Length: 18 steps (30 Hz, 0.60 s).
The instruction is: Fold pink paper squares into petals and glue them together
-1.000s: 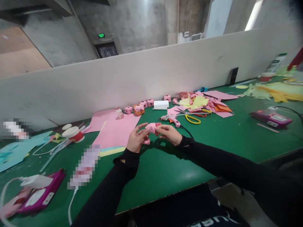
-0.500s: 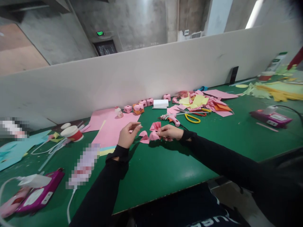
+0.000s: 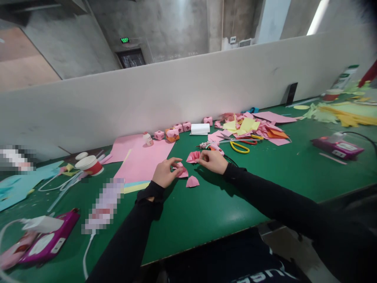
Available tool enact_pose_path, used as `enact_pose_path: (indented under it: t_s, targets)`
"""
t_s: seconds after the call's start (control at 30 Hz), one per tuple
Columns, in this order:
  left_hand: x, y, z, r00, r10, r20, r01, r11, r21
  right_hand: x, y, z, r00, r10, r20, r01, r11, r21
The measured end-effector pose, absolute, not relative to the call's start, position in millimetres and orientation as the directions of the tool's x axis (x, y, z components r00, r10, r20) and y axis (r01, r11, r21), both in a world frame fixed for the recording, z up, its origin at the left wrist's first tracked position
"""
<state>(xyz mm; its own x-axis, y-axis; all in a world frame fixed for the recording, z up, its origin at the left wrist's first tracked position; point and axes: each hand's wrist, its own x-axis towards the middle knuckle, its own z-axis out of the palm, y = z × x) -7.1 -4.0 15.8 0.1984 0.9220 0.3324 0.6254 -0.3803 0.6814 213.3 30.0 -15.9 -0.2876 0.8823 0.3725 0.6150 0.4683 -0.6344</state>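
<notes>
My left hand (image 3: 167,173) reaches over a folded pink paper piece (image 3: 183,173), its thumb and forefinger apart around the piece's near side. Whether the fingertips touch the paper is hard to see. My right hand (image 3: 214,161) has its fingertips pinched at the right edge of a pleated pink paper fan (image 3: 193,157). Just in front, a cone-like folded pink paper piece (image 3: 193,181) lies loose on the green table (image 3: 224,212). Behind my right hand, a pink glue gun (image 3: 216,148) is partly covered.
Yellow-handled scissors (image 3: 239,147) lie by a heap of paper scraps (image 3: 247,125). Pink sheets (image 3: 144,157) and a paper cup (image 3: 90,166) are to the left. Several pink paper shapes (image 3: 178,128) line the white partition (image 3: 165,98). Purple power strips (image 3: 51,239) sit at both sides.
The folded piece that my right hand held now lies on the table. My right hand has shifted up to the pleated fan. My left hand has moved right and down over the other folded paper.
</notes>
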Motion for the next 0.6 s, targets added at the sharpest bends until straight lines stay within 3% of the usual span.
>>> enact_pose_path:
  t_s: [0.1,0.2,0.4,0.6]
  targets:
    - [-4.4,-6.6,16.9,0.093,0.927,0.364,0.582,-0.347,0.736,209.0,36.6,-21.0,-0.218,0.832,0.51,0.631,0.519,-0.577]
    - [-2.2,-8.7,17.6,0.011,0.921,0.39,0.574,-0.325,0.752,203.9,43.1,-27.9,-0.26,0.753,0.604,0.65,0.6,-0.467]
    - [3.1,-10.9,17.1,-0.029,0.935,0.352,0.481,-0.296,0.825,200.7,47.0,-38.3,-0.342,0.737,0.583,0.727,0.601,-0.332]
    - [4.0,-10.4,18.5,-0.073,0.923,0.377,0.449,-0.307,0.839,201.0,47.4,-42.3,-0.413,0.732,0.542,0.715,0.629,-0.306]
